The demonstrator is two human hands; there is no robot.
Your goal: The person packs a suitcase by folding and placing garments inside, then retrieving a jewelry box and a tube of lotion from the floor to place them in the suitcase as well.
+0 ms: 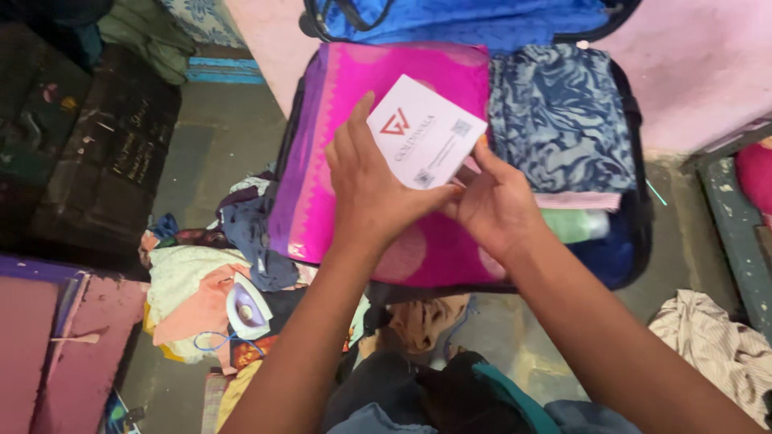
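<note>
White card (426, 131) held over an open suitcase (635, 201).
It is gripped by both hands, left hand (371, 189) and right hand (494, 205) closed on its lower edge, above folded magenta cloth (322, 185); blue patterned cloth (559, 116) is packed alongside.

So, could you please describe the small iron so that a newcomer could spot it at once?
Start at the open suitcase holding the bright pink folded cloth, then look below its left corner to the heap of clothes on the floor. The iron lies on that heap: white and purple hard plastic among soft fabrics.
</note>
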